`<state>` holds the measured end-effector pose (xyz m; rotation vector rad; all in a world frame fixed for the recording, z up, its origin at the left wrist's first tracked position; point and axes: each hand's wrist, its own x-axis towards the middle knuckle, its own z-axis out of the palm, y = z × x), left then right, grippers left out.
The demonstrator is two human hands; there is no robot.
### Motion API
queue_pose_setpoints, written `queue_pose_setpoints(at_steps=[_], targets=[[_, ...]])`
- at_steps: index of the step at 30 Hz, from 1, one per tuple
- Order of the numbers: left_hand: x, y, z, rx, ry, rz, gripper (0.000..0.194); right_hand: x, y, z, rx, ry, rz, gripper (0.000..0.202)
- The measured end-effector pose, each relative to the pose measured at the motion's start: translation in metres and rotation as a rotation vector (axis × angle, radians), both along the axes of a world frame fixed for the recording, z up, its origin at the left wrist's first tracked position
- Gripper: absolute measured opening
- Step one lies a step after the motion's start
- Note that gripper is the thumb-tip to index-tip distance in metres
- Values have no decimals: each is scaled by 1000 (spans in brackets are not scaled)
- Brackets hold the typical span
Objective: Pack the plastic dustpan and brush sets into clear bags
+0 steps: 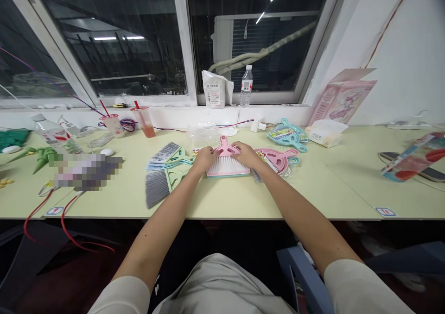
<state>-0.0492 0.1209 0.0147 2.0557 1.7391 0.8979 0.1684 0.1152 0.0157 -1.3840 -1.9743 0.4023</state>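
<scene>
Bristles of the pink brush (228,166), gripped at its shoulders by the left hand (206,159) and right hand (245,155), could splay if pressed unevenly against the dustpan beneath.

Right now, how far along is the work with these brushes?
Apparently done: green-handled brushes, loose at left. In hand: pink brush, between left hand and right hand. Possibly remaining: pink set and blue set in clear plastic at right, unless bagged means finished.
</scene>
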Motion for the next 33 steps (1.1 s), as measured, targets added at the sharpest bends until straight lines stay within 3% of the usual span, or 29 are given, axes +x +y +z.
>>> queue_pose_setpoints(at_steps=[5, 12, 20, 26, 33], targets=[[3, -2, -2, 69, -7, -2, 29, -1, 0, 0, -31, 7, -22, 58], [9, -10, 2, 93, -75, -12, 20, -3, 0, -1, -89, 13, -6, 24], [11, -9, 0, 200, -106, -42, 20, -8, 0, -9, -53, 75, -156, 18], [14, -9, 3, 401, -276, -59, 13, -8, -6, -2, 91, 158, -188, 16], [10, -26, 23, 408, -342, -194, 21, -10, -23, 17, 265, 246, -131, 25]])
